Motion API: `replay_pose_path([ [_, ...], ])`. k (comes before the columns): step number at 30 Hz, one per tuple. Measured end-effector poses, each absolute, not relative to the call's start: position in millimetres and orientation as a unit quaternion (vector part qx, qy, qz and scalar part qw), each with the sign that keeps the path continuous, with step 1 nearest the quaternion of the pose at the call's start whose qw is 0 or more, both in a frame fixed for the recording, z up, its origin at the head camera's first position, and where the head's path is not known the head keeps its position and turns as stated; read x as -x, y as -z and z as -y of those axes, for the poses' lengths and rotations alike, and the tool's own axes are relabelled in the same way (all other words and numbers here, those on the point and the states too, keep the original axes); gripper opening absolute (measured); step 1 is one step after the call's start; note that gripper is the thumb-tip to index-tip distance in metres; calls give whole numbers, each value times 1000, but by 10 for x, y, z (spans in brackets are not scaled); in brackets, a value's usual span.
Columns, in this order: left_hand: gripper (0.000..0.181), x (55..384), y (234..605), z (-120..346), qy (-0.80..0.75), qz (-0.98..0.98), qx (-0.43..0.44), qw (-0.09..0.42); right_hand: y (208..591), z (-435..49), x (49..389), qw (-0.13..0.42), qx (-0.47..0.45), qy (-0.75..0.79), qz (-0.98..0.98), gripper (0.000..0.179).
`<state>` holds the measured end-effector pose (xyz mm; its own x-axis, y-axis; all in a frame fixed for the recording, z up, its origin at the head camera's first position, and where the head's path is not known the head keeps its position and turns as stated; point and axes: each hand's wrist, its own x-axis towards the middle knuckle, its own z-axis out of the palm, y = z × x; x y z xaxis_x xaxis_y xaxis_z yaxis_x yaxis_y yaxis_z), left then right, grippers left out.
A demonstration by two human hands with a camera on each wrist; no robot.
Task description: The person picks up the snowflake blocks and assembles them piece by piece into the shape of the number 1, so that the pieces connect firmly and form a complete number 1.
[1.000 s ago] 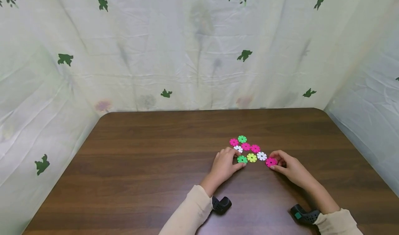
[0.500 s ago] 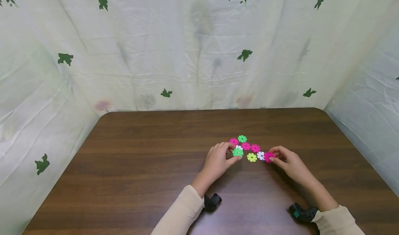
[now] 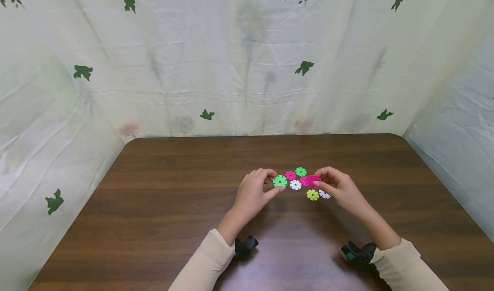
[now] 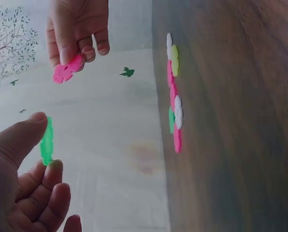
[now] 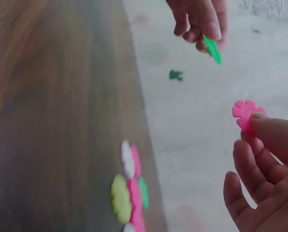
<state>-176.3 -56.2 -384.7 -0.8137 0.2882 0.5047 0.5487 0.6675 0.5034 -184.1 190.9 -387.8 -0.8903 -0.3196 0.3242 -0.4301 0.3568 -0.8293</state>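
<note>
My left hand [image 3: 252, 192] pinches a green notched disc [image 3: 279, 181] by its edges, thumb on one side and fingers on the other; the left wrist view shows that disc [image 4: 47, 141] nearly edge-on. Between thumb and fingers of my right hand [image 3: 345, 190] is a pink notched disc [image 5: 246, 114]. Both held discs are raised above the table and apart from each other. Below them lie loose discs: a white one [image 3: 295, 184], a pink one [image 3: 290, 175], a green one [image 3: 301, 171], a yellow one [image 3: 312, 195] and another white one [image 3: 324, 194], partly hidden by my right hand.
The brown wooden table [image 3: 173, 205] has rounded far corners. A pale curtain [image 3: 227, 59] with green leaf and bird shapes hangs behind it and along both sides. Each wrist wears a black camera [image 3: 245, 245].
My left hand has lifted the green disc off the table and carried it left. My right hand has raised the pink disc and brought it left, over the loose discs.
</note>
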Motion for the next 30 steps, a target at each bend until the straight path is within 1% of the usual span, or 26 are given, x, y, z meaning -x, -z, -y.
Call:
replay_pose_path([
  [7,35,1743,3769,717,342,874,255,233,3749,-1689,1875,47,-258,-526,809,16],
  [11,35,1727,3753,777,336,868,269,247,3633,-1555,1846,48,-267,-525,806,15],
  [17,34,1692,3746,816,333,860,287,259,3457,-1369,1757,36,-275,-523,806,13],
  [20,34,1678,3751,816,337,856,293,260,3492,-1337,1775,32,-284,-522,804,14],
  [25,34,1659,3763,804,346,852,296,259,3656,-1338,1853,32,-298,-529,794,14],
  [28,35,1649,3773,800,364,849,293,247,3702,-1330,1863,36,-304,-532,789,14],
  [30,34,1646,3775,797,394,842,291,228,3698,-1315,1852,40,-306,-534,787,14],
])
